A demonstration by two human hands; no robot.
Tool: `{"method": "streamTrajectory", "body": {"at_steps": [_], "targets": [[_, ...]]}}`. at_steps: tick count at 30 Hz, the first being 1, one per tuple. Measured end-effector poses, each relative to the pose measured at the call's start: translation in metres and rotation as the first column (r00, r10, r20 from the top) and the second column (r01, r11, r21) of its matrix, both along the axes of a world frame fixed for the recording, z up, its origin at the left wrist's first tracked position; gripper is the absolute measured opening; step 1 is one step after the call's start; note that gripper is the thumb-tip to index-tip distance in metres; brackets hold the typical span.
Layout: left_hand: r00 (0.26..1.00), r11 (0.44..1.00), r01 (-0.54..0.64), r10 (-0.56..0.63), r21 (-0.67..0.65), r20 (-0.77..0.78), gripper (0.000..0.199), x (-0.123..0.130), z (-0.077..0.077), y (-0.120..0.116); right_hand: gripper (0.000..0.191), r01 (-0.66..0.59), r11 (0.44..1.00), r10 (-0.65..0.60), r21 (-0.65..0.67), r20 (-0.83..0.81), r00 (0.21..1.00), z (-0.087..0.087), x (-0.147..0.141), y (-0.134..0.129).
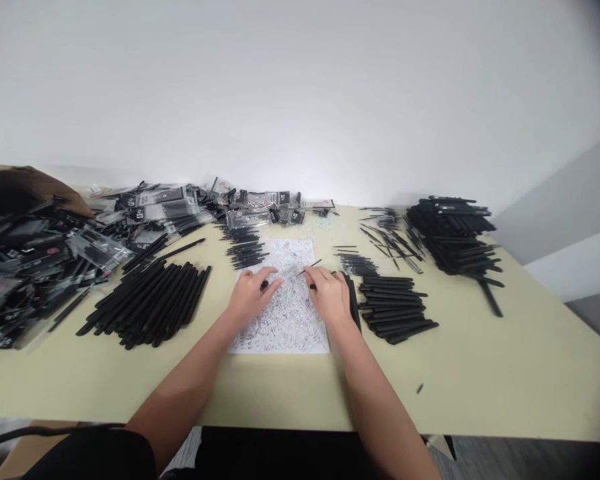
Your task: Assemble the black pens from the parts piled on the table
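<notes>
Both forearms are reaching forward from the bottom of the view, with the left hand (253,298) and right hand (329,297) hovering palm-down over a patterned paper sheet (280,327). The fingers of each hand are curled and close together. A short black piece (265,285) is showing at the left fingertips and another (313,286) at the right, though whether they are gripped is hard to tell. A thin black rod (310,268) is slanting just beyond the right fingertips. On the pale table (480,373), black sticks are lying heaped at 9 o'clock (147,303), 3 o'clock (393,308) and 2 o'clock (453,233), with bagged packs (165,207) spreading around 10 o'clock.
</notes>
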State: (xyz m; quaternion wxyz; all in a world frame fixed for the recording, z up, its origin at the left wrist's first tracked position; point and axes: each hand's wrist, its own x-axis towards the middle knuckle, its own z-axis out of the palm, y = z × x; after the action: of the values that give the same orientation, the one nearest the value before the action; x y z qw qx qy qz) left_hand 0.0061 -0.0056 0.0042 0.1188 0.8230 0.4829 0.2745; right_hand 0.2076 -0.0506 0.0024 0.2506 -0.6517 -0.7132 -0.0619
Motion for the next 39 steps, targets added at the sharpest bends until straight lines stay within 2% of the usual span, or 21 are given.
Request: {"method": "streamTrajectory", "body": {"at_steps": [3,6,10,14,23,31,35,39], "targets": [[0.981,0.986,-0.163,0.158,-0.038,-0.115,0.032,-0.012,0.007,0.01,0.03,0.187,0.982,-0.188,-0.014,-0.073,0.979,0.002,0.019,0.003],[0.915,0.953,-0.301,0.276,-0.042,-0.294,0.038,-0.024,0.009,0.02,0.03,0.356,0.933,-0.36,-0.056,-0.136,0.923,0.004,0.037,0.004],[0.838,0.932,-0.359,0.301,-0.044,-0.455,0.046,-0.032,0.007,0.028,0.03,0.459,0.877,-0.477,-0.14,-0.142,0.868,0.004,0.059,0.004],[0.806,0.935,-0.351,0.277,-0.046,-0.524,0.048,-0.032,0.004,0.03,0.031,0.538,0.804,-0.575,-0.253,-0.103,0.812,0.006,0.07,0.004],[0.824,0.943,-0.329,0.265,-0.043,-0.501,0.04,-0.032,0.002,0.03,0.033,0.591,0.718,-0.64,-0.367,-0.015,0.768,0.017,0.067,0.003],[0.861,0.957,-0.291,0.257,-0.012,-0.439,0.037,-0.033,0.0,0.027,0.034,0.582,0.757,-0.619,-0.297,-0.038,0.785,0.009,0.069,0.003],[0.862,0.957,-0.29,0.271,0.022,-0.428,0.035,-0.034,-0.001,0.026,0.033,0.59,0.759,-0.62,-0.276,-0.026,0.784,0.006,0.068,0.003],[0.877,0.962,-0.273,0.254,0.013,-0.408,0.035,-0.034,-0.001,0.026,0.034,0.585,0.748,-0.617,-0.315,-0.001,0.787,0.006,0.069,0.004]]}}
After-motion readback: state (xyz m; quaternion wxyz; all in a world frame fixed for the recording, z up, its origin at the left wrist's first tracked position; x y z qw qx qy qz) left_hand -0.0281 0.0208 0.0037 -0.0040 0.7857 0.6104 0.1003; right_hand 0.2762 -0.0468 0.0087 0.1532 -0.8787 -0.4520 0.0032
